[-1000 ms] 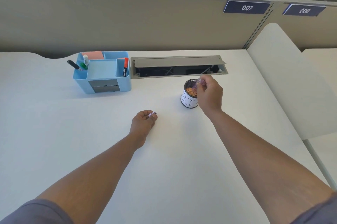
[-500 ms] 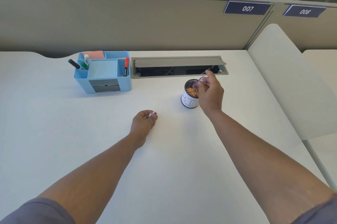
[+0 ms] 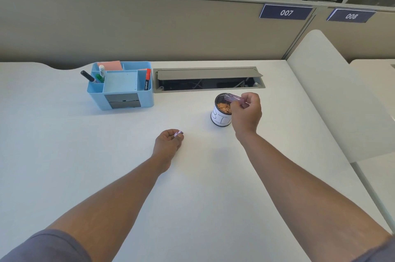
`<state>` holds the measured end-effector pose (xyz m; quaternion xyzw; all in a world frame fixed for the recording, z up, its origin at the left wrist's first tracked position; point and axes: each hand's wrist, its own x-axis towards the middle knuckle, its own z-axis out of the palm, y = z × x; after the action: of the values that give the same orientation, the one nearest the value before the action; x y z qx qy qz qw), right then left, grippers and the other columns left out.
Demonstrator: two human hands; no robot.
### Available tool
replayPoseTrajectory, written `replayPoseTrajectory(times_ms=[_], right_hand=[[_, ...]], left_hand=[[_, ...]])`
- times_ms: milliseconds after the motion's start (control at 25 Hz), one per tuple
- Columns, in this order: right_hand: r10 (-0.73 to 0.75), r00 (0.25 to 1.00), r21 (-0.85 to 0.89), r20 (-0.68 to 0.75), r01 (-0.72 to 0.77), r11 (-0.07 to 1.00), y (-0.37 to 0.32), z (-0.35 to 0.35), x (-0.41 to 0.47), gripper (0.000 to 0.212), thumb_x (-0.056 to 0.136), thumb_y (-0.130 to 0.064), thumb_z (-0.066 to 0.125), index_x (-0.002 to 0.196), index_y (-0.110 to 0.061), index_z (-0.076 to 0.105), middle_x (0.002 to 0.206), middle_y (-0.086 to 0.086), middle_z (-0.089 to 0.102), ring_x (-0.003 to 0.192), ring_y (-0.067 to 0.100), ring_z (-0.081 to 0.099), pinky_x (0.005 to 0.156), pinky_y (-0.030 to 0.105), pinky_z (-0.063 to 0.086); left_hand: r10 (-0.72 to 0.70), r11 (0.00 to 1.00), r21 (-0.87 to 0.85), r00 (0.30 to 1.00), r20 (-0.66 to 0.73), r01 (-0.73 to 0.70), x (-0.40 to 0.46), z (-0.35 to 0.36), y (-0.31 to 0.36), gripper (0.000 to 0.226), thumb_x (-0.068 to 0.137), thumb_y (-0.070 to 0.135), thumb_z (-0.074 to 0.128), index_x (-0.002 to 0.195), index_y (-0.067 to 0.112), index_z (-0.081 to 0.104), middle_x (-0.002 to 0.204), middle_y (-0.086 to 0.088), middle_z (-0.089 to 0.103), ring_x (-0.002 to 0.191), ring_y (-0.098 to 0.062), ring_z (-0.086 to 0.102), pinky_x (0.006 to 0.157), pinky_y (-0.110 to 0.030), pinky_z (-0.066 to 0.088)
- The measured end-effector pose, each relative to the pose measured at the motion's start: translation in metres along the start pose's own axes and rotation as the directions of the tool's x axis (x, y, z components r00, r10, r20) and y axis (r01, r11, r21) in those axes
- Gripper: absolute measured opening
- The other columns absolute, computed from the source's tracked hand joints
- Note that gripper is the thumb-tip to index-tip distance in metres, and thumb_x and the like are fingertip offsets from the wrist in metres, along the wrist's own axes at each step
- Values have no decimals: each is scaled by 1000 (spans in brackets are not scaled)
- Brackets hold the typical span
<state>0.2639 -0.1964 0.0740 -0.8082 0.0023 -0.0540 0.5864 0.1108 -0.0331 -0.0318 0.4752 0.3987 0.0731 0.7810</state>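
Note:
A small round can (image 3: 220, 119) with a white hand-lettered label stands on the white desk (image 3: 106, 155), with orange shavings showing inside. My right hand (image 3: 245, 114) is beside and over its right rim and grips a translucent purple object (image 3: 233, 98), tipped toward the can's mouth. My left hand (image 3: 168, 144) rests on the desk left of and nearer than the can. Its fingertips pinch a small purple piece (image 3: 179, 133).
A blue desk organiser (image 3: 120, 85) with markers and sticky notes stands at the back left. Behind the can is an open grey cable hatch (image 3: 209, 79). A beige partition (image 3: 149, 31) closes the far edge, and a white divider panel (image 3: 333, 95) stands at the right.
My right hand has turned the purple object from a small pinch above the can to lying sideways over its rim. My left hand has stayed in place.

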Motion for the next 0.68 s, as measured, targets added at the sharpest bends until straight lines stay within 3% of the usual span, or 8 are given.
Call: replayPoseTrajectory(times_ms=[80,160,320,480,680], right_hand=[[109,994,115,-29,-105,988,-5,-2,-7,21,77,-14,62,83,-34,58,85,-15,61,72,-4,58,69,21,47],[162,987,191,4,-160,968,-5,-2,-18,15,77,-16,64,80,-31,62,85,-10,64,76,4,61,72,27,49],[196,933,232,303,-271,934,15,8,-58,12,80,-12,68,80,-24,66,71,-5,65,72,23,58,77,39,52],[266,795,121,546,-389,914,39,29,-105,10,88,-3,69,93,-12,69,68,-9,65,78,25,64,98,52,55],[279,682,19,676,-395,919,44,48,-140,13,91,0,70,97,-11,71,86,4,62,79,24,62,99,57,54]], left_hand=[[-3,1000,4,1000,-3,3,-2,-2,0,14,93,15,72,105,12,68,102,-4,75,94,-18,66,101,-35,54],[-5,1000,-8,1000,6,5,-5,-10,0,18,92,13,73,109,8,68,103,-4,76,97,-18,69,95,-30,56],[-14,999,-34,1000,7,14,-18,-37,3,15,92,12,74,106,8,71,102,-5,76,93,-14,73,79,-21,58],[-18,995,-99,999,-28,15,-34,-70,9,16,91,9,73,107,7,71,105,-8,76,92,-16,75,75,-19,60],[-18,993,-114,1000,-23,15,-49,-99,9,17,87,5,76,102,4,67,98,-13,76,87,-21,75,81,-26,62]])
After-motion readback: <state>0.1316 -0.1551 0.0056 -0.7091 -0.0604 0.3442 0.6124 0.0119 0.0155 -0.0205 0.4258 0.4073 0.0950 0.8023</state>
